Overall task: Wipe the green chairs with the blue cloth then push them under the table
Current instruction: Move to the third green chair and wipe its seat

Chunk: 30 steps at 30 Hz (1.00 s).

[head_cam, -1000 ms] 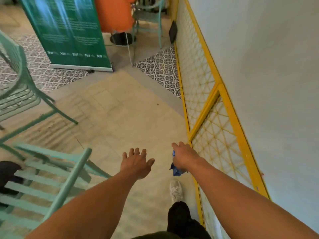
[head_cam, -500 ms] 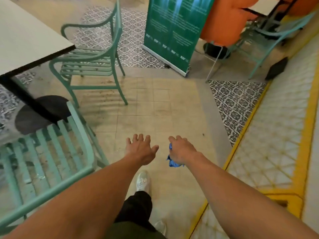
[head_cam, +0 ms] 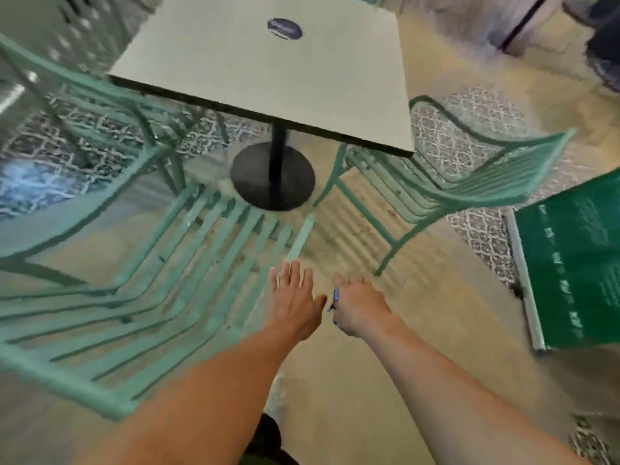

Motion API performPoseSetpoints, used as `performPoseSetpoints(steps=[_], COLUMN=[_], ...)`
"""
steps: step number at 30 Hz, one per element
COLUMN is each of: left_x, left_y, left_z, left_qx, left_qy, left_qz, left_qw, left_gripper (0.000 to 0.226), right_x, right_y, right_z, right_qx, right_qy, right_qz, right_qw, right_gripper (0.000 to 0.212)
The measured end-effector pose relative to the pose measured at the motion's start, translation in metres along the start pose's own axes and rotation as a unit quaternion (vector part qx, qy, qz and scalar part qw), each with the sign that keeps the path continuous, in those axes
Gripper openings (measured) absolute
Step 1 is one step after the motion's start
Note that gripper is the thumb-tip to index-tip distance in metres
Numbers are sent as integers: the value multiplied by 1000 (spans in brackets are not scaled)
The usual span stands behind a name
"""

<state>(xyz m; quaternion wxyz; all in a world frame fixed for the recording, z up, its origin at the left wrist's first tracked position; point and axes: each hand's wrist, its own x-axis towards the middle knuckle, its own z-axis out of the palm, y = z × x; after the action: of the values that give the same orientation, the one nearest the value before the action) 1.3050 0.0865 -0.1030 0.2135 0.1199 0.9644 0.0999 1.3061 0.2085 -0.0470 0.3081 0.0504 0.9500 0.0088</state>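
A green slatted chair (head_cam: pixel 161 280) stands just in front of me on the left, pulled out from the pale square table (head_cam: pixel 268 68). Another green chair (head_cam: pixel 446 182) sits at the table's right side, its seat partly under the top. A third green chair (head_cam: pixel 100 105) is at the far left, blurred. My left hand (head_cam: pixel 293 300) hangs open with fingers spread, just right of the near chair's seat and not touching it. Beside it, my right hand (head_cam: pixel 360 308) is closed on the blue cloth (head_cam: pixel 334 298), of which only a sliver shows.
The table stands on a black post with a round black base (head_cam: pixel 271 177). A green banner stand (head_cam: pixel 570 263) leans at the right. A person's legs (head_cam: pixel 604 45) show at the top right. Patterned tiles (head_cam: pixel 446 129) border the beige floor.
My view has swung left from the yellow railing to the table and chairs. Both hands stay held out in front, the right still gripping the cloth, the left still open.
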Motion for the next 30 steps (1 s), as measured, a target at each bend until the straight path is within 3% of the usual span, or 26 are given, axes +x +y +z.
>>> performPoseSetpoints(steps=[8,16,19,23,30], left_x=[34,67,84,111,148], left_y=[-99,-145,-159,-200,-296], left_z=[-39,9,33,73,160], left_qx=[-144,-243,-249,-250,-214], left_qy=[41,11,5,0,23], left_qz=[-270,-509,-556,-585,-580], left_qw=[951,826,793,771,785], left_gripper=[67,67,66,63,48], right_x=[120,225,264,309,383], right_y=[-107,-206,-234,-278,-340], right_z=[-81,-89,-75,-58,-3], right_qx=[-167,-263,-255,-200,-13], right_qy=[28,-11,-31,-38,52], right_qz=[-252,-457,-497,-529,-539], right_qw=[953,850,829,824,840], right_gripper=[59,63,63,46,23])
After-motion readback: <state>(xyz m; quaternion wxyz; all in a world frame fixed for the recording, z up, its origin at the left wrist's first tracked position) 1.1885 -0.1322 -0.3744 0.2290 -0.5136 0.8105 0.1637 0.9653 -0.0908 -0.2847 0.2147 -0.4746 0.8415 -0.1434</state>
